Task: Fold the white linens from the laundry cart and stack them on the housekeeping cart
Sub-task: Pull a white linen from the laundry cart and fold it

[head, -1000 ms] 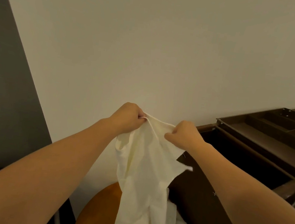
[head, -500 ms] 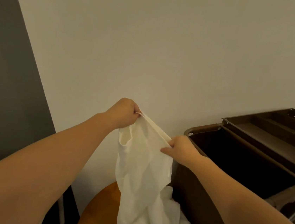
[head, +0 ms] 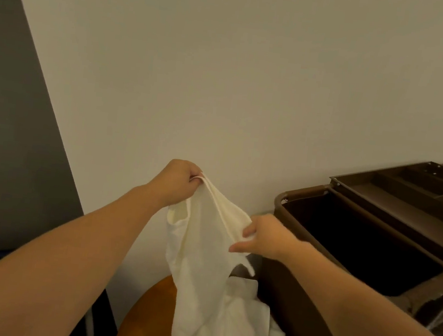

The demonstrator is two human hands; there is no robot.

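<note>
Your left hand (head: 177,183) is clenched round the top corner of the white linen (head: 203,265). It holds the corner up in front of the wall (head: 225,71) so the cloth hangs free and its own weight can pull the creases out. Your right hand (head: 266,239) sits lower along the same hemmed edge and pinches it between thumb and fingers (head: 249,229). That grip looks meant for running down the hem to find the next corner, which would explain why the edge slopes taut between your hands. The rest of the linen drapes straight down, with its lower folds bunched over an orange-brown round surface (head: 148,317) at the bottom of view; I cannot tell whether that is the laundry cart. The housekeeping cart (head: 296,300) stands just to your right, its dark bin open and its divided tray (head: 393,200) beyond. I judge this piece is only being opened out, with folding and stacking not yet begun.
</note>
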